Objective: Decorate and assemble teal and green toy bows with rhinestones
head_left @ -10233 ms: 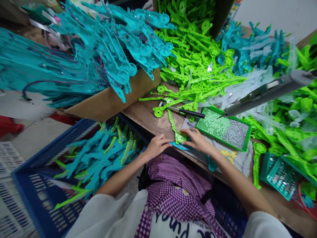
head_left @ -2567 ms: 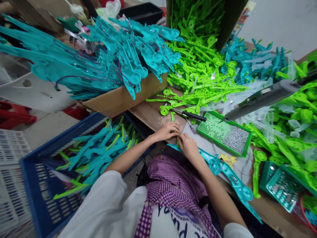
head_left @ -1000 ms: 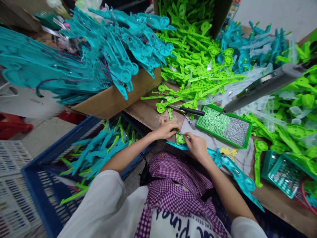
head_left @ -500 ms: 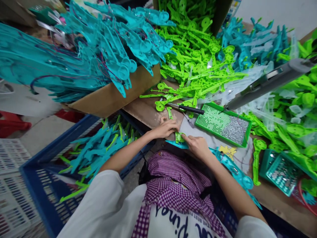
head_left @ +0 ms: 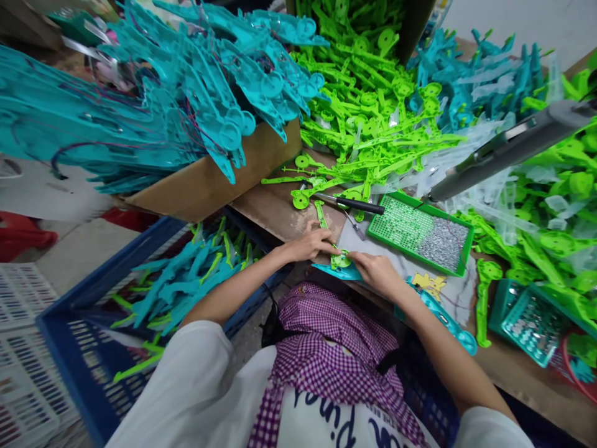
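Observation:
At the table's front edge lies a teal plastic shell piece [head_left: 332, 271], with a green plastic part [head_left: 342, 259] on top of it. My left hand [head_left: 311, 242] reaches in from the left, its fingers bent and closed around the green part's left side, index finger stretched onto it. From the right, my right hand [head_left: 377, 272] has its fingers drawn together at the same part's right edge. Its fingertips are partly hidden. A slim green arm piece [head_left: 320, 213] lies just beyond my left hand.
A green tray [head_left: 467, 252] of small metal pieces stands right of a black-handled tool [head_left: 359, 205]. Green parts [head_left: 368, 118] are heaped behind, teal shells [head_left: 224, 93] at left. A grey tool [head_left: 508, 149] hangs over the right side. A blue crate [head_left: 69, 311] stands lower left.
My left index finger has moved right, onto the green part. My right hand has shifted slightly right, its finger drawn back from the part's top to its edge.

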A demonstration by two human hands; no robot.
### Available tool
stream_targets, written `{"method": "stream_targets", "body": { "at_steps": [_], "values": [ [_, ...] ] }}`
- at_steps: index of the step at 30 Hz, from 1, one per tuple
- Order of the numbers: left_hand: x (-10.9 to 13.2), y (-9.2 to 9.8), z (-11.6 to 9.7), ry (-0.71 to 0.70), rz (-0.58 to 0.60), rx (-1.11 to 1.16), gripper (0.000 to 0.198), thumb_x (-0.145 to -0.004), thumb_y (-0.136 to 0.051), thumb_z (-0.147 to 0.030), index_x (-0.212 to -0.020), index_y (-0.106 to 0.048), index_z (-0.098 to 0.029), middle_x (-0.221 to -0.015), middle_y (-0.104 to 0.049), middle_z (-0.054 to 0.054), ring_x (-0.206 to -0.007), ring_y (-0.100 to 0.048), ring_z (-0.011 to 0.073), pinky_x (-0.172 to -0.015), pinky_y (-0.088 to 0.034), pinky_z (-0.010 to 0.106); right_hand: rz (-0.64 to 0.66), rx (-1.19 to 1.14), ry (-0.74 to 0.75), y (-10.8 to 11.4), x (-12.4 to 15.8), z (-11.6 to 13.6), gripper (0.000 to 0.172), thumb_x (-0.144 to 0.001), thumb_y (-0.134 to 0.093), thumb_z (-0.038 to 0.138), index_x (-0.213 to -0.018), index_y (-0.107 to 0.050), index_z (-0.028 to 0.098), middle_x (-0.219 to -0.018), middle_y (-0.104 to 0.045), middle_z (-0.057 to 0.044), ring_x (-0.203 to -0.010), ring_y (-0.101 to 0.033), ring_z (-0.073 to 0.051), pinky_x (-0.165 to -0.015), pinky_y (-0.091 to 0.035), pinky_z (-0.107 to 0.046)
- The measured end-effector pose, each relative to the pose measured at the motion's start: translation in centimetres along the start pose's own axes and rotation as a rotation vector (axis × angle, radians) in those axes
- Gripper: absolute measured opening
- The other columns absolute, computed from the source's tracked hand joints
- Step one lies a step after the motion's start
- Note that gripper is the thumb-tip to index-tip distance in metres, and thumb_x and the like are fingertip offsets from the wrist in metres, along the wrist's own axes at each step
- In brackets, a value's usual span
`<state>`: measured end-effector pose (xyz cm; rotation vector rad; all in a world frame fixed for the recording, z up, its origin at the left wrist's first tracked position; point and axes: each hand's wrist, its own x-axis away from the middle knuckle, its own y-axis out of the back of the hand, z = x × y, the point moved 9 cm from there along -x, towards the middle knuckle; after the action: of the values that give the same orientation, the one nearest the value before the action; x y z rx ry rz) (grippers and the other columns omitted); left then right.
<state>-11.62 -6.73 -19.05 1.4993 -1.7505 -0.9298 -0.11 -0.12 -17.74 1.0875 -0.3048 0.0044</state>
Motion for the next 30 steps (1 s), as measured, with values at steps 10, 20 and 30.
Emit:
{"method": "stream_targets", "body": {
  "at_steps": [10,20,30],
  "values": [
    [-0.3,0.7,-1.1,-0.152,0.055,-0.201,0.049,-0.083,-0.047,-0.003,-0.119,-0.063,-0.033,-0.098,-0.058,0.003,-0.092,-0.051,0.0193,-0.095,-0.024,0.040,-0.108,-0.277,-0.227,1.7,-2.1,2.5,0.023,-0.087,-0.045,0.023,-0.096,-0.066,0.018,-0.076,-0.071,-0.003,-0.069,-0.064,-0.016,-0.065,-0.039,-0.023],
    [-0.1,0.5,-0.9,-0.173,0.028,-0.174,0.051,-0.086,-0.048,-0.006,-0.123,-0.061,-0.039,-0.099,-0.059,0.001,-0.092,-0.051,0.0174,-0.095,-0.023,0.038,-0.042,-0.007,-0.292,-1.2,0.9,1.5,0.030,-0.096,-0.034,0.027,-0.120,-0.051,0.017,-0.080,-0.073,-0.006,-0.070,-0.067,-0.021,-0.061,-0.036,-0.027],
    [0.0,0.8,-1.8,-0.224,0.000,-0.272,0.041,-0.089,-0.054,-0.017,-0.124,-0.058,-0.039,-0.105,-0.061,0.004,-0.096,-0.052,0.0193,-0.099,-0.022,0.044,-0.073,0.026,-0.227,-0.2,0.7,0.5,0.027,-0.097,-0.038,0.035,-0.109,-0.060,0.023,-0.086,-0.074,-0.005,-0.073,-0.068,-0.021,-0.061,-0.032,-0.026]
  ]
}}
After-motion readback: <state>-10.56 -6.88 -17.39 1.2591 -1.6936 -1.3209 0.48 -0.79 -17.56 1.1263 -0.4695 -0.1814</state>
